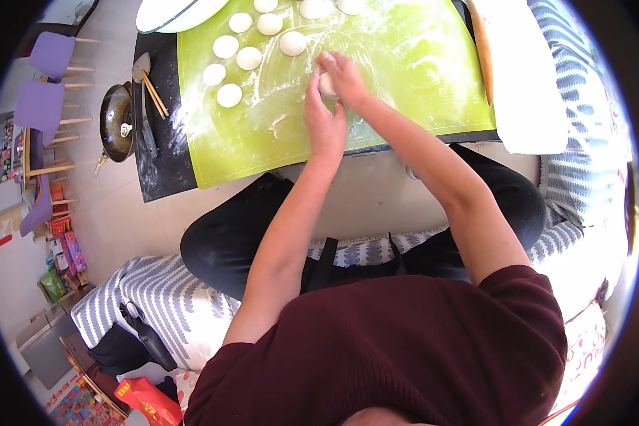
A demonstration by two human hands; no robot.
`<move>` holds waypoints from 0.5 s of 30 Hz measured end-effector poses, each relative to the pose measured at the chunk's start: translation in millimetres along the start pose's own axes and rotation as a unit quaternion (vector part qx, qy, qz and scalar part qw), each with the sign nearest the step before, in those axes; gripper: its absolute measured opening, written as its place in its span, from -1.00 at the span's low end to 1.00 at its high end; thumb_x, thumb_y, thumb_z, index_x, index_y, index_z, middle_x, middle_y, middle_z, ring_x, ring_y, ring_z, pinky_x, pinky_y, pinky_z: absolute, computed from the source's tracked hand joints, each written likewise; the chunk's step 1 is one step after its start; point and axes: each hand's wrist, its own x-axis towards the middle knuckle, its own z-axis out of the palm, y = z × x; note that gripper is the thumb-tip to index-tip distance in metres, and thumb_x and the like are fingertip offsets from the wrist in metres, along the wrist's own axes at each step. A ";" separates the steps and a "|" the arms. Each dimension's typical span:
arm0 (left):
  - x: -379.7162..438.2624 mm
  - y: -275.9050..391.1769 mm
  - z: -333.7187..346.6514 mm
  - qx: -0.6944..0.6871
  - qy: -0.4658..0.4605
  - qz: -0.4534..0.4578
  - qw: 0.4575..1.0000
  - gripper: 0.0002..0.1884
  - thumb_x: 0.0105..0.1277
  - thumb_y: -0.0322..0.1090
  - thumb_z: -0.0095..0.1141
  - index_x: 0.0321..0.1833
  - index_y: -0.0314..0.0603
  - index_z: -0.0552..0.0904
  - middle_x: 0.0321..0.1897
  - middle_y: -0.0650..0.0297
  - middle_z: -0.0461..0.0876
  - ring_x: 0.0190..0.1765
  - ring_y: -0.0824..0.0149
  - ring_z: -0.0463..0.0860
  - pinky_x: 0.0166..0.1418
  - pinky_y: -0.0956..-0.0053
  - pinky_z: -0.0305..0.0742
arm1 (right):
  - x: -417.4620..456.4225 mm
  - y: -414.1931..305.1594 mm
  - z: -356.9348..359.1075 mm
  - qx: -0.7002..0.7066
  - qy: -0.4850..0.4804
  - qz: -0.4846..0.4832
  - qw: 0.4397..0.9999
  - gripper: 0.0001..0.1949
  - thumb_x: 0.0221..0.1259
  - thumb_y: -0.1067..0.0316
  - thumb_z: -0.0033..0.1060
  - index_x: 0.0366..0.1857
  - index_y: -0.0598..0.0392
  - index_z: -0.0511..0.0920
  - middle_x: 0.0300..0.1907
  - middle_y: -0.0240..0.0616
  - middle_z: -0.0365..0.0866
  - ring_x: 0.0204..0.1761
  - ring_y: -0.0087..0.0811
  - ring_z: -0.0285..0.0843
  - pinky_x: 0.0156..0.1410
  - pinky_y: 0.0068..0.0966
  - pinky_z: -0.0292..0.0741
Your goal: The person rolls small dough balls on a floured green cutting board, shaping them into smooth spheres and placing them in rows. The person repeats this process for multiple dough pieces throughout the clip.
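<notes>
Between my two hands is a pale dough ball (327,85), partly hidden by my fingers, on or just above a floured green silicone mat (234,154). My left hand (325,125) cups its near left side, thumb raised towards my right hand. From the right, my right hand (346,79) curves over the far and right side of the dough. Just beyond my fingers sits another round of dough (293,43). Several more flattened dough rounds (229,95) lie on the left and far parts of the mat, and flour streaks surround them.
A metal spatula (148,130) and wooden chopsticks (155,94) lie along the black table's (162,175) left edge. Beyond it is a frying pan (117,123). A wooden rolling pin (482,50) rests at the mat's right edge, beside a white cloth (535,90). A white round tray (165,13) stands far left.
</notes>
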 end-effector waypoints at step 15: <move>-9.5 5.1 22.2 -0.184 0.013 -0.097 0.978 -0.47 0.54 -0.15 -0.28 0.44 -0.35 0.17 0.43 -0.04 0.20 0.49 0.09 0.18 0.54 0.30 0.07 | -0.6 -14.4 -37.3 -0.015 -0.059 -0.004 0.998 -0.67 0.41 0.17 -0.02 -0.01 0.17 0.63 -0.09 -0.03 0.67 -0.03 -0.25 0.61 0.10 -0.41 0.47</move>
